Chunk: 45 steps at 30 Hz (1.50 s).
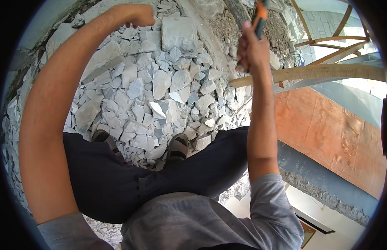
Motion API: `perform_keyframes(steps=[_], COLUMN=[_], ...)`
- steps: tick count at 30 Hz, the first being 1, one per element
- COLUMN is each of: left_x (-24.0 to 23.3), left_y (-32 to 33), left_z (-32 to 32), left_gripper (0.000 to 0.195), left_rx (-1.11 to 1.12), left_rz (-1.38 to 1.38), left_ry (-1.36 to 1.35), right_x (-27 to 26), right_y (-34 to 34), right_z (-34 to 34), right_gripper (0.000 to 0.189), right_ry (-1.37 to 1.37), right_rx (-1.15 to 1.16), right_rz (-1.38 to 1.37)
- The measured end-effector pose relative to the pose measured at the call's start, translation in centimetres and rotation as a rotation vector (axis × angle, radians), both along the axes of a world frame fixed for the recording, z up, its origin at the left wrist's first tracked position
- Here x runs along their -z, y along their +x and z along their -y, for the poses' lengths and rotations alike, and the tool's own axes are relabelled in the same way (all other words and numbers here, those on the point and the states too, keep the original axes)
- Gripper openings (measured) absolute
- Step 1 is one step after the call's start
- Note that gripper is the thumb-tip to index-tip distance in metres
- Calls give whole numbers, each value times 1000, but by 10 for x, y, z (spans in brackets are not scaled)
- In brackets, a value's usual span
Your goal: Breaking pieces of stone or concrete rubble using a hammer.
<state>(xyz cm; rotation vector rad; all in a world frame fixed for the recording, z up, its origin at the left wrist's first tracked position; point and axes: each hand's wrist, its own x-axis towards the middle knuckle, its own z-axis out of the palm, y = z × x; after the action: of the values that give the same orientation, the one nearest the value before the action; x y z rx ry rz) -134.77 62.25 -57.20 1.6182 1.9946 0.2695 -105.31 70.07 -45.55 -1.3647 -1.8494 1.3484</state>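
Note:
My right hand point(253, 50) is raised at the upper right, closed around the orange-and-black handle of a hand tool point(260, 18). The tool is blurred and its far end runs out at the top edge, so its kind is unclear. My left hand point(142, 15) is at the upper left with its fingers curled, above the rubble; whether it grips anything is hidden. A flat, squarish concrete slab piece point(179, 34) lies just right of it. Broken concrete rubble point(162, 84) covers the ground between my arms and around my sandalled feet.
Wooden beams point(324, 72) cross at the right, near my right forearm. Below them is an orange-brown sheet point(324, 131) beside a rough concrete edge point(324, 193). A larger concrete chunk point(102, 62) lies beneath my left arm. A wooden post point(236, 11) is beyond my right hand.

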Motion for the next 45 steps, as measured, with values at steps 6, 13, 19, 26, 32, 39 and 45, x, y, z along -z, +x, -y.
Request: perform_keyframes(steps=[6,13,19,26,32,39,45], left_x=[31,7,17,56,0,14,37], left_y=[-2,29,20,23,44,17,4], left_z=[0,-13,8,-8,-4,28,15], left_gripper=[26,27,27,20,23,29,30], left_rx=[9,255,261,114,146,98,178], left_rz=[-118,-145,-165,120,97,-80,-222], left_ry=[-279,-11,-123,157,-80,-102,-238], right_x=[-11,231,125,-50,177,196,4], right_y=[-39,41,5,-57,15,1,-43], right_z=[-10,3,-9,-4,-18,22,3], right_gripper=[36,29,22,32,24,19,23], right_ry=[237,-128,-355,448,451,-474,143], right_rx=[-41,113,136,39,167,178,40], right_rz=[-385,664,122,-452,-15,275,-117])
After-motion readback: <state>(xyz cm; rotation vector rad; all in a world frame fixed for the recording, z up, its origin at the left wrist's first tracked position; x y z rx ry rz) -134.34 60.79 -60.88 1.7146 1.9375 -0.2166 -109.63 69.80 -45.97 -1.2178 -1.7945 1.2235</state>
